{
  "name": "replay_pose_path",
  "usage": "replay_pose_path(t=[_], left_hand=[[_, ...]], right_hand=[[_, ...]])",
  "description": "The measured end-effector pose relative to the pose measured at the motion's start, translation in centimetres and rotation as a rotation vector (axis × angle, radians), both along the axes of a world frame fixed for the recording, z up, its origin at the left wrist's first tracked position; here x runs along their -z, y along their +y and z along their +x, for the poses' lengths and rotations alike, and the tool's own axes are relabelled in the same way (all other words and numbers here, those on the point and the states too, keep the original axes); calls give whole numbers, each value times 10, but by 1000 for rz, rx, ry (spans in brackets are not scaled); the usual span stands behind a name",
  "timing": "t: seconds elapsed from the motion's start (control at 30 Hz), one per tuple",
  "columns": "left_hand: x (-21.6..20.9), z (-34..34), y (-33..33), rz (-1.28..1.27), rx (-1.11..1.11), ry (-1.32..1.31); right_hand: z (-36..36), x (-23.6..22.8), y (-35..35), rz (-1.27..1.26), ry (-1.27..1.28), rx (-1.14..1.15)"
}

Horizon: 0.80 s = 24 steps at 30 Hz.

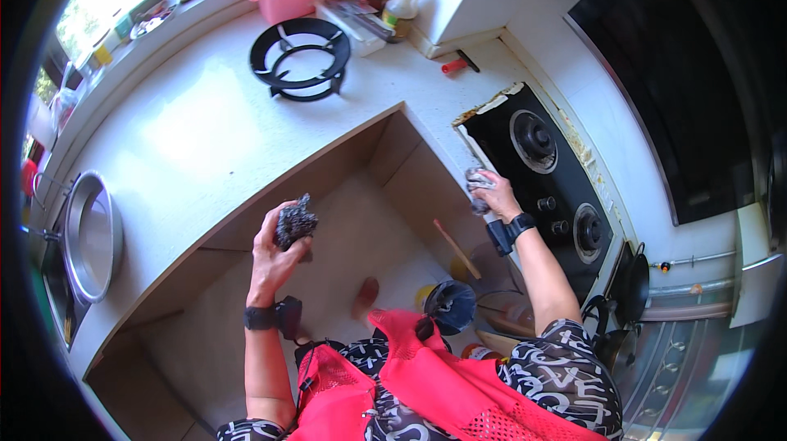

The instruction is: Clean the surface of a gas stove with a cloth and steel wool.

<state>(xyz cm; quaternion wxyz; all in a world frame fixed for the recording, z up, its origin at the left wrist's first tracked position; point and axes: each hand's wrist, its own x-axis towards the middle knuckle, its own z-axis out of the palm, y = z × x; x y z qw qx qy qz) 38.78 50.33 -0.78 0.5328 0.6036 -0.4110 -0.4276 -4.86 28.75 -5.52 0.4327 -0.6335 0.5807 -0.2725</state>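
My left hand [266, 259] is raised over the open floor space, its fingers wrapped around a dark grey, crumpled steel wool scourer [295, 224]. At the front edge of the black gas stove [492, 125], my right hand [502, 197] grips a crumpled grey-white cloth [477, 179]. Both burners of the stove lie without pan supports, and its far-left edge looks chipped and stained. A black pan support [261, 54] stands on the white counter [147, 142], well away from both hands.
A red-handled tool [453, 66] lies behind the stove. At the back are a pink plastic box [299, 0] and bottles [402, 5]. A metal basin [116, 236] sits at the sink on the left. Below are a lined bin [451, 306] and a stick [456, 248]. Pans [631, 285] hang right.
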Motion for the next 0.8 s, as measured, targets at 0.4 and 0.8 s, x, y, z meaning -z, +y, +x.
replay_pose_path(t=[0.4,0.8], left_hand=[[-40,294,308,-55,-461,-1],[-105,349,356,-288,-600,51]], right_hand=[[569,-67,237,535,-647,-639],[757,-120,281,393,-372,-1056]])
